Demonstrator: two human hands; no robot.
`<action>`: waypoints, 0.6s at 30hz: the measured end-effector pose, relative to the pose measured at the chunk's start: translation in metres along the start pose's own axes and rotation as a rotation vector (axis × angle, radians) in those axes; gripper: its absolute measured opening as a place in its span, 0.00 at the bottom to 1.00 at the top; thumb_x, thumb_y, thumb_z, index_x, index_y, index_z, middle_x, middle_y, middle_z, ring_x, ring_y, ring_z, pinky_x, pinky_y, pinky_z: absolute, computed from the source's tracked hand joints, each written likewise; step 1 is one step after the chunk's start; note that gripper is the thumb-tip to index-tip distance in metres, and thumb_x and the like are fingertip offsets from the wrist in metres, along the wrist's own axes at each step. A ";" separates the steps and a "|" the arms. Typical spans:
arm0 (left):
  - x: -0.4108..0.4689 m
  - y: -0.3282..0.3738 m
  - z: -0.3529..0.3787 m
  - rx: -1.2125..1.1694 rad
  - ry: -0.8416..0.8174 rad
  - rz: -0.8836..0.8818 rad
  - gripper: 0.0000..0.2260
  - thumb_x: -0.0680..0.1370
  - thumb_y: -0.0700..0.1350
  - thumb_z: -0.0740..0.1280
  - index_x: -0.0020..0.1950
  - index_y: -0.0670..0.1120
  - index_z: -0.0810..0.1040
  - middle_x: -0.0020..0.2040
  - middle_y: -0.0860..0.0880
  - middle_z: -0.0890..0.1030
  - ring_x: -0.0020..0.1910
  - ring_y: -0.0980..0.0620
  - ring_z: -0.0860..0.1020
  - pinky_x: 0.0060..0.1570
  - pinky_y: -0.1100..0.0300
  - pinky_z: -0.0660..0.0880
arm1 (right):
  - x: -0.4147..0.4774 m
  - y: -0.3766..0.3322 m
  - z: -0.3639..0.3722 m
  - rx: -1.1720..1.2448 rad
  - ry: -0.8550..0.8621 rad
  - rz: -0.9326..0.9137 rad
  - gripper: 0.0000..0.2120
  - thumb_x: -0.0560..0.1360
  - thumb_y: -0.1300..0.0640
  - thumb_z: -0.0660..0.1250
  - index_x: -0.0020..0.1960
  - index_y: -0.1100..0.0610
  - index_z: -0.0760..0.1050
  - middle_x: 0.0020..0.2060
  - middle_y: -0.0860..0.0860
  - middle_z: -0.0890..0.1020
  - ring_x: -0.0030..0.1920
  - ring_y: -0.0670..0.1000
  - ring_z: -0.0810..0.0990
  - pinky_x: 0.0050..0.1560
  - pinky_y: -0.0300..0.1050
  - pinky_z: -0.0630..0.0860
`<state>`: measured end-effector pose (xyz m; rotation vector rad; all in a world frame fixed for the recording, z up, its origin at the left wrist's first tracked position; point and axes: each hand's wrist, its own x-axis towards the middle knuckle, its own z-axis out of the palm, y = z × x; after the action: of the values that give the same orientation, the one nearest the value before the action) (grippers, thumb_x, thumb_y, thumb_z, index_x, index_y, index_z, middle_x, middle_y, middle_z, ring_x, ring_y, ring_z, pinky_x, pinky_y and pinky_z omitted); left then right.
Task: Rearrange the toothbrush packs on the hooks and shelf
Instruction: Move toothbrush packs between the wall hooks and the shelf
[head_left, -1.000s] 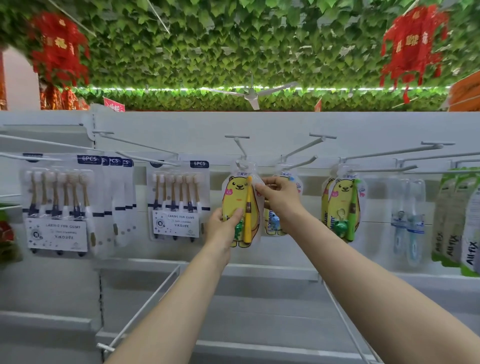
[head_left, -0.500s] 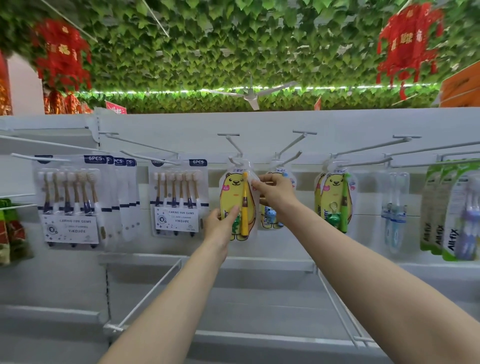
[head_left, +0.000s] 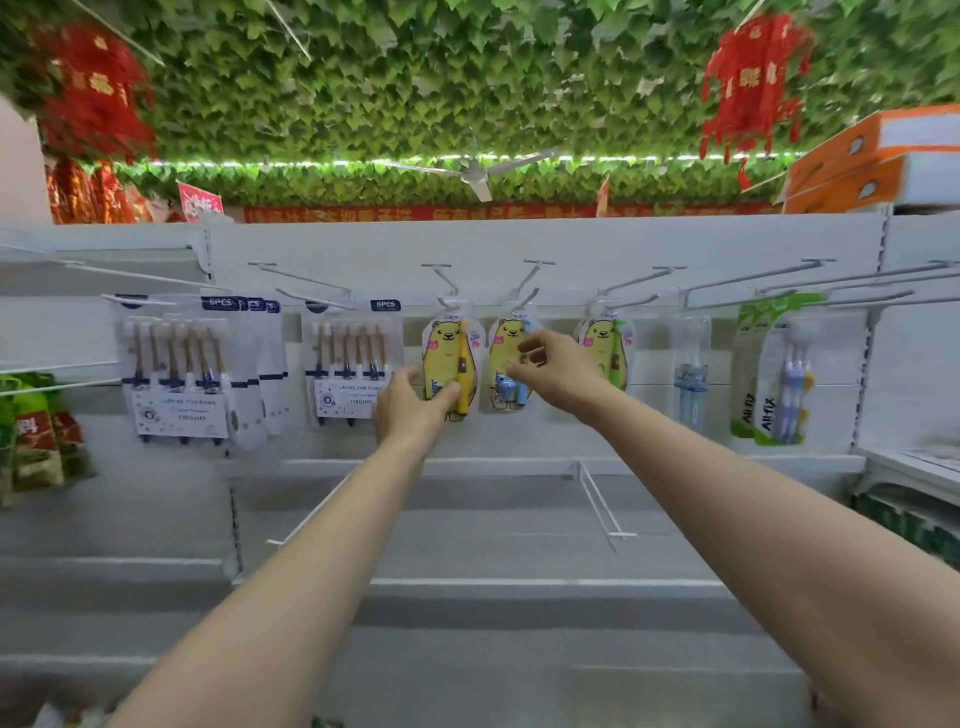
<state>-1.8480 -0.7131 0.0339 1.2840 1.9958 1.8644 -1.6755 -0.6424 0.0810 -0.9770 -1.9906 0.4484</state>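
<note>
Three bear-shaped toothbrush packs hang side by side on white wall hooks. My left hand (head_left: 415, 410) pinches the lower edge of the pack with the yellow brush (head_left: 448, 358), thumb on its front. My right hand (head_left: 553, 374) hovers with loosely spread fingers in front of the pack with the blue brush (head_left: 503, 358) and grips nothing. The pack with the green brush (head_left: 605, 348) hangs untouched further right. Flat six-piece brush packs (head_left: 353, 364) and a thicker stack of them (head_left: 176, 374) hang to the left.
A clear blue brush pack (head_left: 691, 376) and green packs (head_left: 774, 374) hang at the right. Bare hooks (head_left: 748, 275) jut out above them. Below runs a grey shelf (head_left: 467, 545) with wire dividers (head_left: 597, 499). Orange boxes (head_left: 872, 156) sit top right, green-red packets (head_left: 36, 431) far left.
My right hand has left the top of the yellow-brush pack and moved right, in front of the blue-brush pack. My left hand stays on the yellow-brush pack.
</note>
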 end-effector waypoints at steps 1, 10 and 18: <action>-0.010 0.005 -0.008 0.043 -0.006 0.036 0.28 0.72 0.54 0.76 0.69 0.48 0.73 0.68 0.46 0.75 0.68 0.44 0.72 0.67 0.46 0.69 | -0.014 -0.005 -0.010 -0.085 0.004 -0.028 0.24 0.77 0.51 0.71 0.70 0.56 0.73 0.63 0.54 0.78 0.60 0.54 0.78 0.54 0.44 0.75; -0.122 0.042 -0.054 0.600 -0.209 0.398 0.32 0.72 0.51 0.76 0.74 0.51 0.68 0.70 0.46 0.70 0.70 0.42 0.66 0.69 0.47 0.66 | -0.135 -0.029 -0.081 -0.629 -0.028 -0.149 0.26 0.76 0.51 0.71 0.72 0.50 0.68 0.68 0.53 0.73 0.67 0.57 0.72 0.55 0.51 0.73; -0.187 0.076 -0.025 0.614 -0.332 0.435 0.31 0.75 0.60 0.71 0.75 0.51 0.67 0.72 0.46 0.69 0.70 0.43 0.67 0.65 0.46 0.70 | -0.211 -0.018 -0.143 -0.725 -0.063 -0.113 0.27 0.77 0.48 0.70 0.74 0.50 0.67 0.67 0.54 0.73 0.67 0.57 0.72 0.61 0.52 0.72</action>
<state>-1.7083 -0.8603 0.0230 2.1628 2.3053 1.0454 -1.4972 -0.8241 0.0608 -1.2720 -2.2974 -0.3453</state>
